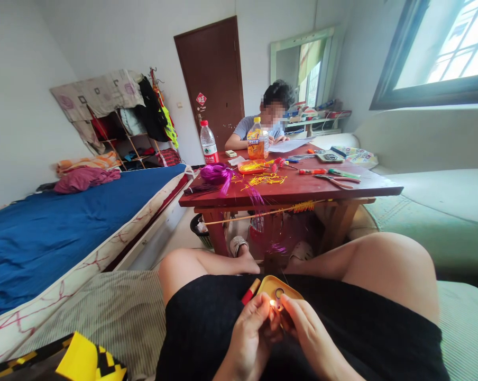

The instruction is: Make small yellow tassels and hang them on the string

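Both my hands rest close together on my lap over black shorts. My left hand is curled round a small thing, seemingly a lighter, with a tiny flame at its top. My right hand pinches something thin right at the flame; I cannot make out what. A yellow dish-like piece lies just beyond my fingertips. A red stick-shaped object pokes out beside my left fingers.
A low red table ahead carries purple fibres, yellow scraps, pliers, screwdrivers, and bottles. Another person sits behind it over papers. There is a blue bed on the left and a green sofa on the right.
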`<state>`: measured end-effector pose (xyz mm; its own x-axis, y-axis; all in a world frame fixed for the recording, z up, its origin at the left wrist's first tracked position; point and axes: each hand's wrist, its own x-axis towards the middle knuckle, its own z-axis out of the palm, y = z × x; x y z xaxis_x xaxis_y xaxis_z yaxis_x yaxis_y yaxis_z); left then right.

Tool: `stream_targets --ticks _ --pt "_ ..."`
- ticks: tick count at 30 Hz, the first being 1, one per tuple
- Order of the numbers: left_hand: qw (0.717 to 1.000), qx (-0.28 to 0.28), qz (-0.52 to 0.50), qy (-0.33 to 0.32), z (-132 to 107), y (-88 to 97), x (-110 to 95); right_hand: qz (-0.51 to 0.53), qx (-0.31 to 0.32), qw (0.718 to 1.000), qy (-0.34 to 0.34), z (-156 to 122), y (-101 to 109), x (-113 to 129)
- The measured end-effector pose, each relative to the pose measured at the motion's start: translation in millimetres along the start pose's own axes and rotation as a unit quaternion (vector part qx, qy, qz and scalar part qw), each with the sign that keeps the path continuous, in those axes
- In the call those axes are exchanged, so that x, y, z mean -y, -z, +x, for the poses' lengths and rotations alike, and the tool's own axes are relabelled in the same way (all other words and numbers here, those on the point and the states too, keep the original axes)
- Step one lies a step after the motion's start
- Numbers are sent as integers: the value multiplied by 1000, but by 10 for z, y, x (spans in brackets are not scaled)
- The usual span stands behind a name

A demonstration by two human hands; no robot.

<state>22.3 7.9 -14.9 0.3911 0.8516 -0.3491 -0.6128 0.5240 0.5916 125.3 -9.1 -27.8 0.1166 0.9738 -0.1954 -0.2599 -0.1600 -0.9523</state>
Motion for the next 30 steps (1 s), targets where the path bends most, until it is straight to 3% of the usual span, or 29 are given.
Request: stream_targets --ticks 4,7,10,12,13,14,16,18,19,24,27,30 --pt "997 74 6 -6 13 26 -16 7 -43 999 -22 5 -17 -57" --pt "986 164 28 -8 7 52 -51 9 5 999 -44 38 77 -6" --pt "975 217 39 -26 -21 63 -82 -55 22 998 -8 133 369 141" --pt "972 228 40 -30 -40 59 -88 -193 -16 979 68 244 627 213" --pt "973 222 44 -34 -46 56 -88 -301 -6 948 104 309 747 222" --pt "976 207 50 -44 -48 55 -86 -429 -3 894 128 375 846 208" --pt "981 157 69 -94 -40 63 -84 -644 34 759 94 496 956 117" --pt "977 111 97 -156 -18 96 -94 -711 54 698 61 580 934 -31" --pt "973 98 110 -178 -4 123 -104 -717 63 692 51 608 882 -113" --pt "956 99 165 -219 83 302 -164 -685 123 718 24 682 534 -415" --pt "945 89 204 -241 120 371 -163 -631 130 765 28 689 464 -385" --pt "943 81 217 -240 132 369 -133 -554 117 823 46 611 442 -208"
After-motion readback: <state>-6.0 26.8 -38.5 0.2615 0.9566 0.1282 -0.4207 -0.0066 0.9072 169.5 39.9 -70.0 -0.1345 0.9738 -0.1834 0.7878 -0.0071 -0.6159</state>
